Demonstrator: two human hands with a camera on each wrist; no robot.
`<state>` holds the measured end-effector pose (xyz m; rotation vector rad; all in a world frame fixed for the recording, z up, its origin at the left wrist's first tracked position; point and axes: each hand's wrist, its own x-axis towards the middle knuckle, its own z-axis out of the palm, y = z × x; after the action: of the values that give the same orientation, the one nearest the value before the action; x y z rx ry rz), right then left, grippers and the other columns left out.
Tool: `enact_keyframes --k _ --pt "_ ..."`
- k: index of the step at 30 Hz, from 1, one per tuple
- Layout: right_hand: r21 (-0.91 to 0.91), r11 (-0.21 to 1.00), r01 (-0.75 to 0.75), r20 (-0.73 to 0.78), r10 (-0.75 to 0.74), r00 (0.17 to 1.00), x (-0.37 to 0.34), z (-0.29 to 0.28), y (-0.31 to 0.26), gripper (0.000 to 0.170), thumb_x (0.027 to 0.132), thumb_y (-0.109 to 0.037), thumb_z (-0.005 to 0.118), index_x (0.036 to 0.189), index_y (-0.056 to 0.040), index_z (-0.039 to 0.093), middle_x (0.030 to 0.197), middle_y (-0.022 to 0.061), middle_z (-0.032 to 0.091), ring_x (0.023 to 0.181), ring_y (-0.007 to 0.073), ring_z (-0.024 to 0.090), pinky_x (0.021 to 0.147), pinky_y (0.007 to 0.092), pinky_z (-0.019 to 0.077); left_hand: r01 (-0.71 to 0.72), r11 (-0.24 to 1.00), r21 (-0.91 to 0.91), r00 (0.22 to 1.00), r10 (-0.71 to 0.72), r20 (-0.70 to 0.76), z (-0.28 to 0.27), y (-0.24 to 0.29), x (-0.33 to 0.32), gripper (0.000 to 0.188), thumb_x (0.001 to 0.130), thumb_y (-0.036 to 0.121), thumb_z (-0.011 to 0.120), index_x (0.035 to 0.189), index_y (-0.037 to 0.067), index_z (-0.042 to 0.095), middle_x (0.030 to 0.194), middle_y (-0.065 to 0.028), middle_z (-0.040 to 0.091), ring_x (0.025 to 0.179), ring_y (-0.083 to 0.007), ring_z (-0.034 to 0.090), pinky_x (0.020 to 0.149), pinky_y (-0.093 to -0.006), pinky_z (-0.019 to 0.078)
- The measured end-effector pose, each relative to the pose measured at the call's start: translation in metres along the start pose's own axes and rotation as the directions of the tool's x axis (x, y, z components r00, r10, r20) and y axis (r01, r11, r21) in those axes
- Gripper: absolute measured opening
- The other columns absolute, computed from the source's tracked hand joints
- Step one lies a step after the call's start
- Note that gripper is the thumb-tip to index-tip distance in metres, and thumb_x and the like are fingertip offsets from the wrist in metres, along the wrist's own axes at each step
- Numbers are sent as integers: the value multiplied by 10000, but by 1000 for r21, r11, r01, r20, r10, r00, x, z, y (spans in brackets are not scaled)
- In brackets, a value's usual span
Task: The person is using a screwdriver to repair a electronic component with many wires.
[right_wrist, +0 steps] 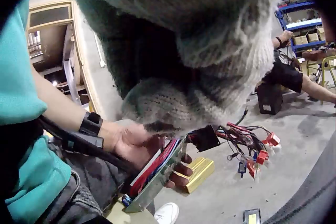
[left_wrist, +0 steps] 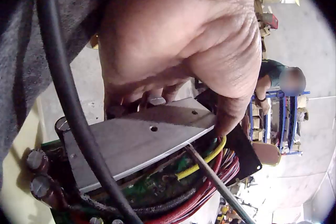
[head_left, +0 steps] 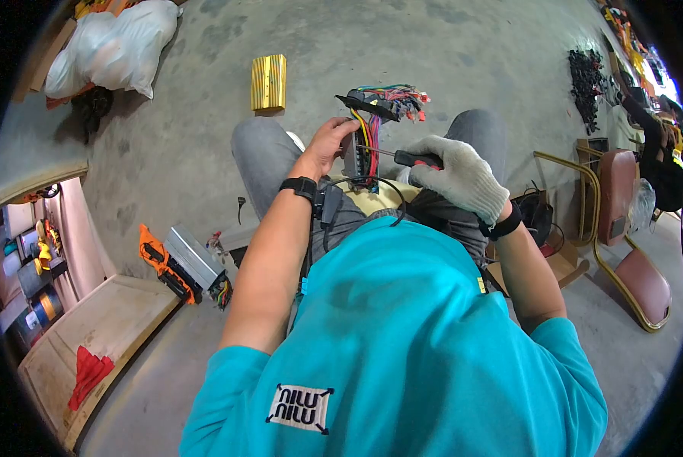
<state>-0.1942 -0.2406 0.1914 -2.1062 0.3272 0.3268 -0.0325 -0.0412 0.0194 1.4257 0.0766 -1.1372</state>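
The circuit board (left_wrist: 163, 183) is between the two hands, above the lap, its metal plate (left_wrist: 136, 148) along one side. The left grip (head_left: 327, 145), bare, curls round the plate, thumb at the end near the yellow wire (left_wrist: 206, 163). The right grip (head_left: 463, 175), in a knitted glove, is closed round the handle of a screwdriver (head_left: 410, 158); its shaft reaches the plate's edge, but whether the tip sits on a fastener cannot be told.

Working here calls for a firm hold on the plate, the thumb out of the blade's line, and small, measured force along the shaft. A slip could nick the wires or scrape the board, so the bundle is best eased aside first.

The plate is dull grey, with small round holes. Round capacitors (left_wrist: 43, 187) crowd the board's end; red, pink and yellow wires run along it to a black end plate (head_left: 381, 107), beyond which red connectors (head_left: 421, 116) hang loose. Farther out, a ribbed gold case (head_left: 269, 82) lies on the concrete floor (head_left: 334, 46).
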Motion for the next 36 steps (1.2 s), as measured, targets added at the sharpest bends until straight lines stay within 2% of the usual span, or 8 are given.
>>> enact_keyframes --k 3,5,11,18,20,23,26,36 --pt "-48 998 -32 30 34 999 0 -5 -6 301 905 -205 681 1152 -43 736 1007 187 748 920 306 737 812 379 553 13 1000 -21 999 -12 37 -3 -1 1 633 909 434 737 1368 36 561 1129 -68 644 986 -174 588 832 -362 433" --pt "-61 998 9 10 -8 1000 3 -1 2 303 896 -200 696 1152 -45 743 1013 179 751 924 291 741 816 376 555 35 998 -60 995 -29 98 -6 -2 3 753 895 437 774 1446 12 486 1219 -104 627 1092 -207 579 932 -430 434" --pt "-26 1000 -15 -8 15 1000 1 -2 1 333 879 -245 724 1145 -46 751 1019 173 756 928 301 742 816 377 556 -44 998 53 992 38 121 -9 -11 9 1027 821 458 887 1519 -66 346 1288 -191 595 1213 -265 571 1020 -439 463" --pt "-91 995 -41 -1 41 999 2 1 -6 355 890 -286 737 1132 -27 744 992 183 750 910 310 743 811 381 559 -112 987 115 994 111 14 -3 -15 11 1138 731 625 896 1438 -114 397 1226 -198 604 1130 -261 600 976 -402 488" --pt "-63 996 68 -28 -70 997 3 6 2 371 892 -310 744 1124 -20 742 985 190 747 913 318 741 805 385 560 -100 983 152 995 96 33 -7 -20 19 1169 705 730 850 1379 -132 438 1165 -184 616 1083 -248 605 967 -390 488" --pt "-71 997 42 -16 -44 999 3 6 -5 357 896 -301 734 1118 -21 742 994 195 746 918 330 739 806 389 561 -120 973 197 993 119 15 -8 -20 19 1180 704 812 784 1328 -141 477 1114 -169 619 1062 -238 600 958 -377 483" --pt "-70 997 29 0 -29 1000 4 7 -4 345 901 -289 724 1119 -23 738 1002 200 744 920 334 738 807 390 560 -123 974 191 989 137 -61 -5 -19 16 1203 688 858 748 1299 -147 498 1092 -163 621 1057 -230 592 954 -376 480" --pt "-72 993 91 -17 -92 996 -10 -1 -6 266 898 -172 678 1128 -48 731 995 183 732 923 355 713 815 419 557 -81 976 204 995 91 -40 -13 -27 26 1304 682 902 701 1362 -183 451 1170 -206 610 1109 -247 582 1003 -404 461"
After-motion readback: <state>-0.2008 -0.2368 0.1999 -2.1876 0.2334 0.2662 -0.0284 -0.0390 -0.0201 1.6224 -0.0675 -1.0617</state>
